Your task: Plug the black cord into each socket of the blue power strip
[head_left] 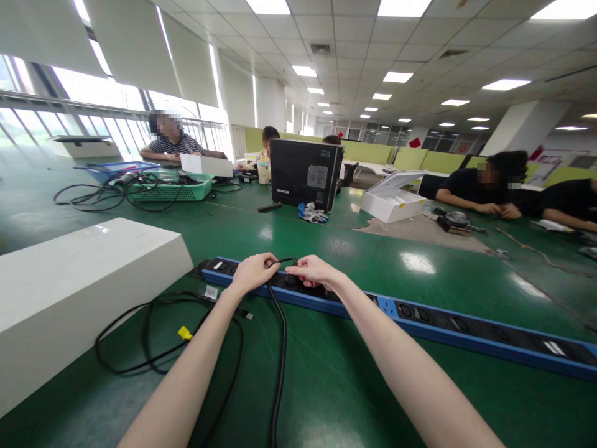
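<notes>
A long blue-and-black power strip lies across the green table, with rows of sockets along its top. My left hand rests over its left part, fingers closed on a thick black cable that runs down toward me. Between the hands the cable bends in a small arch. My right hand is closed at the cable's end, by a black plug at the strip's sockets. How far in the plug sits cannot be made out. Left of my forearm lies a coiled thin black cable with a yellow tag.
A large white box stands at the left. Farther back are a green basket of cables, a black computer case, gloves and an open white box. Several people sit around the table.
</notes>
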`<state>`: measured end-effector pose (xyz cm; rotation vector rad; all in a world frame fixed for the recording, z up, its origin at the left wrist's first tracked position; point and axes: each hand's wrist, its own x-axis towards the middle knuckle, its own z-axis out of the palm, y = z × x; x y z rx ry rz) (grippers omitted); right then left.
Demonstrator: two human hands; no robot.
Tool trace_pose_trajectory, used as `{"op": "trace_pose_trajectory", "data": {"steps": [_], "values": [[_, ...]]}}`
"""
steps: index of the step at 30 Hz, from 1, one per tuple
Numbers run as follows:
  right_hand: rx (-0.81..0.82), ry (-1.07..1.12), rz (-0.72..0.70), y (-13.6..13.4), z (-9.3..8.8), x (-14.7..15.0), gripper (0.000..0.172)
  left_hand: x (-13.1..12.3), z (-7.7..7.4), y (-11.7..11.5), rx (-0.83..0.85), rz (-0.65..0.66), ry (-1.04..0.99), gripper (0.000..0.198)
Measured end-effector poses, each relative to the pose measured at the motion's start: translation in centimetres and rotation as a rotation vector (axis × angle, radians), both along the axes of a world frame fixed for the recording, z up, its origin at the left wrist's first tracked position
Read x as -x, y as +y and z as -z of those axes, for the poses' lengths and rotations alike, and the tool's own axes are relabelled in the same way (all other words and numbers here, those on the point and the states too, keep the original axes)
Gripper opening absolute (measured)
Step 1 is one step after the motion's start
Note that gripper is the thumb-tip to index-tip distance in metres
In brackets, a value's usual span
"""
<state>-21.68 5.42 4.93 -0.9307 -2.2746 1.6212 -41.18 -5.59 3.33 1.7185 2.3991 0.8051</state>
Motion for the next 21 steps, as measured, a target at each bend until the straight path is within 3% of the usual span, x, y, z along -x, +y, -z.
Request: {"op": "trace_pose_trajectory", "data": {"steps": [10, 21], "values": [[-0.044, 0.095, 0.041, -0.4, 1.1, 0.0, 0.054, -0.7, -0.2, 0.0, -0.002, -0.014, 0.014, 0.038], [0.082, 0.26, 0.073, -0.3, 1.2, -0.4, 0.05, -1.3, -0.2, 0.3, 0.029, -0.073, 0.052, 0.056]]}}
